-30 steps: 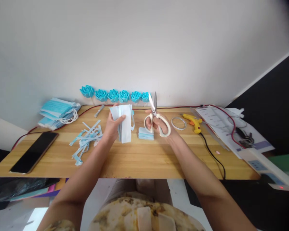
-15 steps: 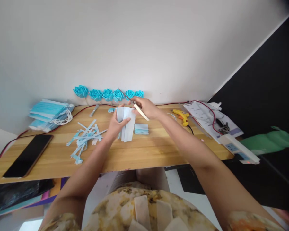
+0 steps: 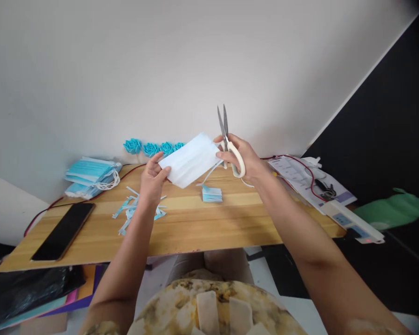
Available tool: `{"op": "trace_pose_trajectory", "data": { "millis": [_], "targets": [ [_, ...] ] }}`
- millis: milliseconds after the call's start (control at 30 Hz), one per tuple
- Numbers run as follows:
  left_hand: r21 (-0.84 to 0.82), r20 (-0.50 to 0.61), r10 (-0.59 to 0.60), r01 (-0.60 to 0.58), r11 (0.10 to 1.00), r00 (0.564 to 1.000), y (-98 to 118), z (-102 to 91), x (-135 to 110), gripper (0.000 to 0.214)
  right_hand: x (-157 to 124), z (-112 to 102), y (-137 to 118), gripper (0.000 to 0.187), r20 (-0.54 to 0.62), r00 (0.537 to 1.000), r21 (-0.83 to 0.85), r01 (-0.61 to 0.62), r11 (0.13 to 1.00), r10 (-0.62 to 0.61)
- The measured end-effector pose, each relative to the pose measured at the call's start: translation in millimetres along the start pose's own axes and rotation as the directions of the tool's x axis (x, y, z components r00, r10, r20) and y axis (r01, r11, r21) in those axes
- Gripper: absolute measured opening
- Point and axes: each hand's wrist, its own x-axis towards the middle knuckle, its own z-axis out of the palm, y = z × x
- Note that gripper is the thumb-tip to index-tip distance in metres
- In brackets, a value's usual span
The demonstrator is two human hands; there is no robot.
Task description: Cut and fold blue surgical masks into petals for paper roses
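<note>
Above the wooden table [image 3: 202, 223], my left hand [image 3: 152, 179] pinches the left end of a white face mask [image 3: 190, 159] stretched flat. My right hand [image 3: 242, 158] grips white-handled scissors [image 3: 228, 142], blades upright and nearly closed, while its fingers also touch the mask's right end. An ear loop dangles below the mask. A small stack of cut blue pieces [image 3: 212, 194] lies on the table beneath.
Blue and white cut strips [image 3: 134, 211] lie left of centre. A pile of blue masks [image 3: 91, 174] sits at the back left, a black phone [image 3: 63, 231] at the front left. Blue fabric roses [image 3: 153, 148] line the wall. Papers, keys and a white device [image 3: 352, 218] crowd the right end.
The mask was folded and held upright near the table; now it is spread flat and lifted between both hands. The scissors rose with my right hand, blades pointing up.
</note>
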Motion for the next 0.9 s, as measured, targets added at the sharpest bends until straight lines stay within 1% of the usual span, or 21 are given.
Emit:
{"op": "trace_pose_trajectory", "data": {
  "millis": [133,233,367,467,600,667,800,900],
  "targets": [
    [0.024,-0.088,0.07,-0.068,0.997,0.994,5.8,-3.7,-0.5,0.068,-23.2,17.2,13.3,0.041,-0.01,0.997,0.124,-0.074,0.99,0.076],
    [0.023,-0.133,0.152,-0.15,0.988,0.979,8.3,-5.1,3.7,0.063,-35.6,30.8,23.6,0.045,0.008,0.993,0.221,-0.114,0.969,0.115],
    [0.004,-0.107,0.239,-0.24,0.971,0.965,11.8,-4.9,11.4,0.059,-42.7,41.3,33.9,0.052,0.061,0.987,0.31,-0.163,0.937,0.151],
    [0.026,-0.059,0.271,-0.27,0.962,0.961,13.8,-3.4,14.1,0.059,-40.4,44.4,40.2,0.06,0.029,0.984,0.375,-0.173,0.911,0.175],
    [0.108,0.003,0.304,-0.302,0.947,0.953,14.8,0.4,12.5,0.058,-28.9,43.6,51.0,0.058,0.006,0.98,0.488,-0.176,0.855,0.199],
    [0.144,0.033,0.32,-0.321,0.936,0.947,15.7,1.7,10.6,0.057,-21.5,40.4,56.1,0.061,0.001,0.978,0.52,-0.177,0.835,0.207],
    [0.161,0.049,0.336,-0.34,0.927,0.941,21.2,2.2,6.6,0.058,-9.0,33.4,57.8,0.075,0.031,0.974,0.53,-0.206,0.823,0.224],
    [0.163,0.054,0.278,-0.283,0.945,0.959,28.4,2.2,4.6,0.06,-2.7,34.4,51.2,0.071,0.079,0.975,0.478,-0.219,0.851,0.207]
  ]
}}
